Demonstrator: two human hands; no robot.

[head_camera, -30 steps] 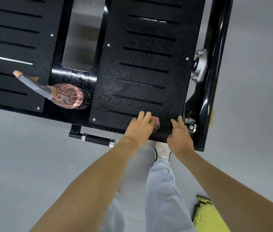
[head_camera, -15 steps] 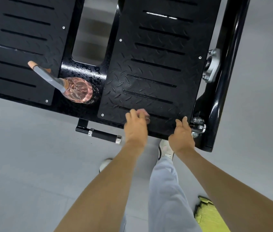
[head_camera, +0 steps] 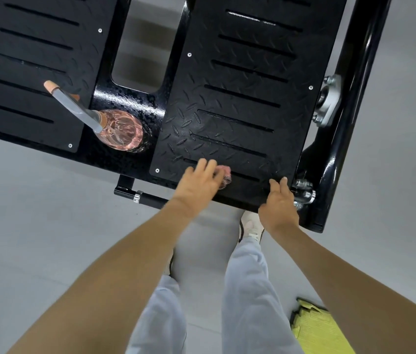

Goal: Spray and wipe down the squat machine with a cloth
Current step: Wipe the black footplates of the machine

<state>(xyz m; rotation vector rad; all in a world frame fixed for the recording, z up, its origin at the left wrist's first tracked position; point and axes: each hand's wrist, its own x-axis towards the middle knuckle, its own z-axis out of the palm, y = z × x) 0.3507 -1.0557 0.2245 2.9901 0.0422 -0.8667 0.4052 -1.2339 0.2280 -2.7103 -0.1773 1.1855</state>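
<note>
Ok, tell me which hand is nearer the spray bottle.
Left. The left hand presses the pink cloth on the footplate, just right of the spray bottle; the right hand rests at the footplate's near right corner, farther off.

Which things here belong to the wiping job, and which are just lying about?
In the job: pink cloth, pressed by the left hand; spray bottle, standing on the frame; black footplate; right hand, resting on its near edge.
Just lying about: yellow mat piece on the floor.
</note>
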